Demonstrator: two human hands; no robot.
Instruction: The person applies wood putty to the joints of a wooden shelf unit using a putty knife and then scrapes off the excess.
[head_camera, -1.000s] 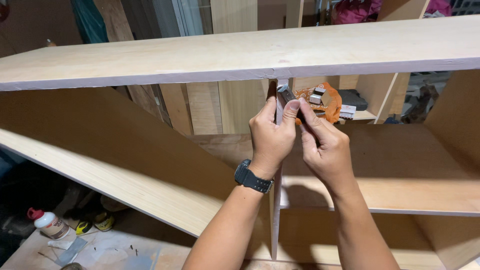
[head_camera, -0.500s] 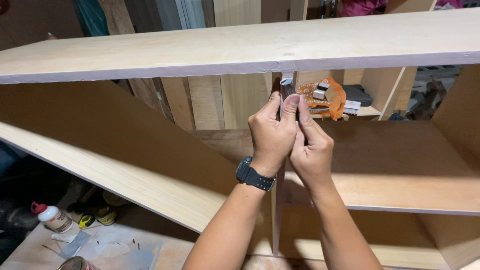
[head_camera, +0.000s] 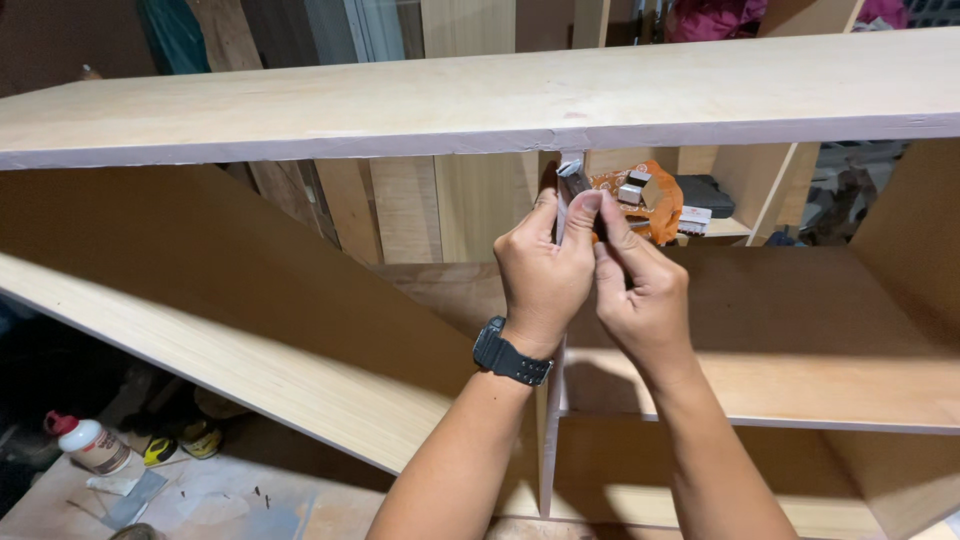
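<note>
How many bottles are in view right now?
1. A white bottle with a red cap lies at the lower left, on the floor below the slanted board, far from both hands. Others may be hidden behind the boards.

Pretty tight spot: the top board (head_camera: 480, 105) caps everything overhead and the upright divider (head_camera: 550, 440) splits the middle, leaving open bays left and right, with an orange bag (head_camera: 655, 205) cluttering the far shelf.

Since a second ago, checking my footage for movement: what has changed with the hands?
Both hands crept slightly up the upright panel's edge; the right hand closed against the left hand. Both still pinch the pale strip under the top board. Boards unmoved.
</note>
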